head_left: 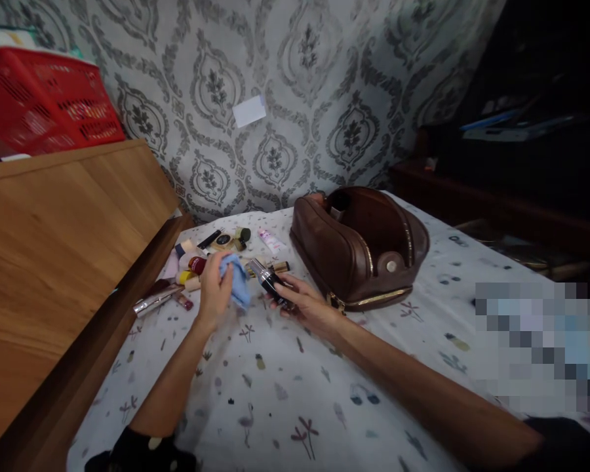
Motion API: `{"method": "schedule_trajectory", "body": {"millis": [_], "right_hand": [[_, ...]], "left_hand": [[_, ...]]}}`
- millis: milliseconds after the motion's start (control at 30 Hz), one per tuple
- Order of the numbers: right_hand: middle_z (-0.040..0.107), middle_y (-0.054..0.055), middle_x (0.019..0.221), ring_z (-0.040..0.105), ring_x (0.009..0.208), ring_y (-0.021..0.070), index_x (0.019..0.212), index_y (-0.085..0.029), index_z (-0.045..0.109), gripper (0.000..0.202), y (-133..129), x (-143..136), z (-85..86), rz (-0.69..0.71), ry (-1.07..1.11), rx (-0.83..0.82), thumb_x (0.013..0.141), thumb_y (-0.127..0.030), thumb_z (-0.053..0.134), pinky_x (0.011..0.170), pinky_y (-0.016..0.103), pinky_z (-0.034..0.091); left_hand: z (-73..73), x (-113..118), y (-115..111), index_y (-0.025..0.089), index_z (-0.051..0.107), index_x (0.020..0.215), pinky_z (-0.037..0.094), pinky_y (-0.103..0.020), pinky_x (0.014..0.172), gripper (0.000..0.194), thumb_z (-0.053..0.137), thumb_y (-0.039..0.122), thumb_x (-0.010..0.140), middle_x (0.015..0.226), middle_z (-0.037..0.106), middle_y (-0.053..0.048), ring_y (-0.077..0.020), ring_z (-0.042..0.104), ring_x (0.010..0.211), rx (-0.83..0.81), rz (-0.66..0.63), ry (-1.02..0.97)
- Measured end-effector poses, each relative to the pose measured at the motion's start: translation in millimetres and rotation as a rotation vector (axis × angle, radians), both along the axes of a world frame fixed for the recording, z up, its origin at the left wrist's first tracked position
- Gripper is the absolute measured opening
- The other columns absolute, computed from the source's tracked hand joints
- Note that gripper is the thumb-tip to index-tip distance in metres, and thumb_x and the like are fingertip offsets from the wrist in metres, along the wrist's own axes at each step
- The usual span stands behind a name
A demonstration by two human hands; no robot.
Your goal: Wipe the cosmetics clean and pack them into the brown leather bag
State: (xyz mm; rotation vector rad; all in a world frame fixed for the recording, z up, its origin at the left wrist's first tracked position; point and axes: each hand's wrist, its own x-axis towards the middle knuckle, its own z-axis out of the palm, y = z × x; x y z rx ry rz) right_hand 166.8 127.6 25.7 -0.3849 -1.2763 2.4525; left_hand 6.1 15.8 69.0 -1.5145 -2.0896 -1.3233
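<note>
My left hand (215, 288) is closed on a light blue cloth (240, 283), which hangs down from the fingers. In my right hand (302, 300) is a black bottle with a silver cap (266, 278), tilted so that its cap points up and left toward the cloth. A small gap shows between cloth and bottle. Just right of the bottle stands a brown leather toiletry bag (324, 252), unzipped, with a dark item (338, 204) inside it. Beyond and left of my left hand lie several cosmetics, among them a silver tube (158, 300) and a pink-and-white tube (269, 240).
A patterned white sheet (255, 400) covers the surface under my hands. Along the left runs a wooden board (69, 242), with a red plastic basket (54, 98) above it. A patterned wall (295, 131) closes off the back, and dark furniture (491, 183) stands at right.
</note>
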Motion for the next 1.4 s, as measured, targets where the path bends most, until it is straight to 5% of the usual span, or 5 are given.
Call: {"method": "schedule_trajectory", "body": {"millis": [233, 567, 1000, 1233, 1400], "right_hand": [[0.062, -0.001, 0.075, 0.055, 0.057, 0.0100, 0.100, -0.020, 0.057, 0.050, -12, 12, -7.9, 0.084, -0.017, 0.095, 0.068, -0.051, 0.081, 0.042, 0.020, 0.025], [0.064, -0.001, 0.084, 0.057, 0.065, 0.0124, 0.109, -0.019, 0.060, 0.033, -9, 14, -16.6, -0.034, -0.082, 0.767, 0.079, -0.032, 0.069, 0.064, 0.028, 0.046], [0.072, 0.010, 0.078, 0.061, 0.056, 0.0126, 0.091, -0.014, 0.063, 0.031, -20, 18, -5.0, 0.334, 0.034, -0.197, 0.083, -0.043, 0.069, 0.041, 0.020, 0.030], [0.071, 0.005, 0.086, 0.066, 0.078, 0.0153, 0.100, -0.019, 0.066, 0.030, -21, 14, -6.0, 0.120, 0.044, -0.225, 0.076, -0.031, 0.079, 0.066, 0.025, 0.048], [0.070, -0.001, 0.095, 0.064, 0.087, 0.0164, 0.101, -0.027, 0.066, 0.028, -20, 11, -9.6, -0.078, 0.078, -0.317, 0.076, -0.032, 0.077, 0.072, 0.027, 0.049]], "left_hand": [[-27.8, 17, 10, 0.020, 0.060, 0.099, 0.045, -0.032, 0.086, 0.030, 0.038, 0.040, 0.100, 0.094, 0.063, -0.005, -0.0191, 0.059, 0.092, -0.163, -0.302, -0.088], [-33.5, 12, 6, 0.021, 0.043, 0.069, 0.034, -0.027, 0.062, 0.036, 0.038, 0.038, 0.100, 0.061, 0.049, 0.003, -0.0136, 0.047, 0.059, -0.283, -0.198, -0.072], [-24.1, 24, -6, 0.020, 0.058, 0.084, 0.044, -0.030, 0.069, 0.042, 0.034, 0.051, 0.100, 0.064, 0.054, 0.001, -0.0158, 0.054, 0.065, -0.099, -0.214, -0.170], [-34.7, 34, 0, 0.025, 0.050, 0.127, 0.044, -0.035, 0.103, 0.044, 0.030, 0.054, 0.101, 0.127, 0.060, -0.008, -0.0202, 0.055, 0.119, -0.006, -0.036, -0.491], [-50.3, 49, 3, 0.023, 0.023, 0.151, 0.036, -0.045, 0.115, 0.077, 0.060, 0.052, 0.090, 0.152, 0.038, -0.015, -0.0287, 0.038, 0.141, -0.169, -0.253, -0.444]]}}
